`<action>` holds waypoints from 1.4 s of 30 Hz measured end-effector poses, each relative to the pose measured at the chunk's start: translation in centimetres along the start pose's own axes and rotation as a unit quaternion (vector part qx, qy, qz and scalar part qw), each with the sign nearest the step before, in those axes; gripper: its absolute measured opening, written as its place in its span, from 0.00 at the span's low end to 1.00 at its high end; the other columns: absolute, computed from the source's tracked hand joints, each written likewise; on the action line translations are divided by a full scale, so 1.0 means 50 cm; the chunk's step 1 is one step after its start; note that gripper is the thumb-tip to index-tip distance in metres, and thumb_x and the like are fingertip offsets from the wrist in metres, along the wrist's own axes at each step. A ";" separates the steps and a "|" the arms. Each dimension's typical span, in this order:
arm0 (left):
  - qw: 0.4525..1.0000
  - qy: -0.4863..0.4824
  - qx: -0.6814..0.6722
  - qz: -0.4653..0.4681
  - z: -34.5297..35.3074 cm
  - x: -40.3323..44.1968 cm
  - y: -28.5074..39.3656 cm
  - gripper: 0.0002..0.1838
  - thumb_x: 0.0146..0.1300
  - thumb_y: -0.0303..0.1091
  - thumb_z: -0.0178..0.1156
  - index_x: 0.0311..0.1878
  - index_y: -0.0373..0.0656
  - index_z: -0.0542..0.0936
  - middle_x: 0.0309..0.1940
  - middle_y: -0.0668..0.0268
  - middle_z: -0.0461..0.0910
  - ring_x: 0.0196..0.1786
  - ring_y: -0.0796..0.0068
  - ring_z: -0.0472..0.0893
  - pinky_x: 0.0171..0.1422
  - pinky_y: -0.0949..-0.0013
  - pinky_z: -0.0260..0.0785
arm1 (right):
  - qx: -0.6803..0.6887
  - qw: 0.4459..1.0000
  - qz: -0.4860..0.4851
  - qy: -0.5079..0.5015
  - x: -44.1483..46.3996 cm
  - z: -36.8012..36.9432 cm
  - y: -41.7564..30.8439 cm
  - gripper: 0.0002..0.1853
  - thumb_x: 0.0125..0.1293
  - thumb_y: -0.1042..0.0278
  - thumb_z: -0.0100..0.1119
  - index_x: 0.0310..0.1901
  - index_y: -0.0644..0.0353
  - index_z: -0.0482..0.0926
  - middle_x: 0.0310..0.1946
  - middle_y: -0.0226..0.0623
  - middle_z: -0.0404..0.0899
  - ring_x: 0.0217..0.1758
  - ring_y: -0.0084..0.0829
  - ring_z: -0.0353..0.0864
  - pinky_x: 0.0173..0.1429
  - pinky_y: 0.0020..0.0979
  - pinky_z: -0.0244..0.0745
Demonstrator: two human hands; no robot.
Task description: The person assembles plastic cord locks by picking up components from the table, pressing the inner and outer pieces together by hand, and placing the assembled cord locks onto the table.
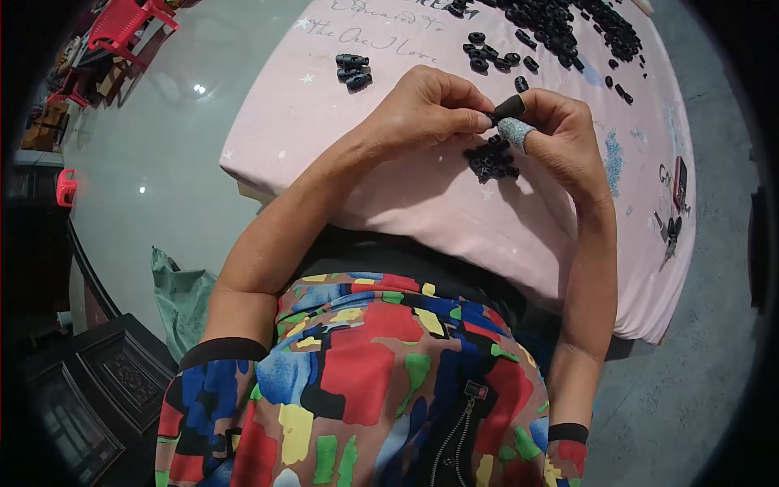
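My left hand (434, 109) and my right hand (560, 138) meet over the pink cloth (284, 122). Both pinch a small black part (492, 119) between their fingertips; its shape is mostly hidden. Two fingertips of my right hand wear covers, one black (510, 107) and one grey (516, 134). Just below the fingertips lies a small heap of black pieces (492, 161). Left of my left hand, several black parts (354, 71) rest in a short row on the cloth.
A large pile of black parts (552, 28) spreads over the far side of the cloth, with loose ones nearer. Keys (673, 229) and a phone (680, 183) lie at the right edge. Red chairs (122, 32) and green fabric (180, 296) are at the left.
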State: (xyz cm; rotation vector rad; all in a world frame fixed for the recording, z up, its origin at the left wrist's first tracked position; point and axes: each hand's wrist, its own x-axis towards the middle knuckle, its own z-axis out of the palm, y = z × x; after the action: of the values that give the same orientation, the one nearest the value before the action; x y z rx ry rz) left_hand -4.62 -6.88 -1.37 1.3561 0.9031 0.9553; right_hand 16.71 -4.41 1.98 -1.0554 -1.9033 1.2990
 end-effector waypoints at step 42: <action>0.999 -0.032 -0.023 0.002 -0.006 -0.003 0.003 0.13 0.68 0.33 0.64 0.52 0.38 0.84 0.39 0.65 0.86 0.42 0.82 0.83 0.49 0.80 0.77 | -0.008 0.998 -0.041 -0.048 -0.003 -0.036 -0.008 0.09 0.59 0.76 0.65 0.42 0.65 0.83 0.34 0.29 0.83 0.38 0.17 0.82 0.43 0.20 0.77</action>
State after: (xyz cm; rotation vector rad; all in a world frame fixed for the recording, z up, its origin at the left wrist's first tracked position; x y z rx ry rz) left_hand -4.95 -6.93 -1.25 1.3424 0.8252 0.9245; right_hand 18.12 -3.77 2.97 -0.9281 -2.0101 1.3116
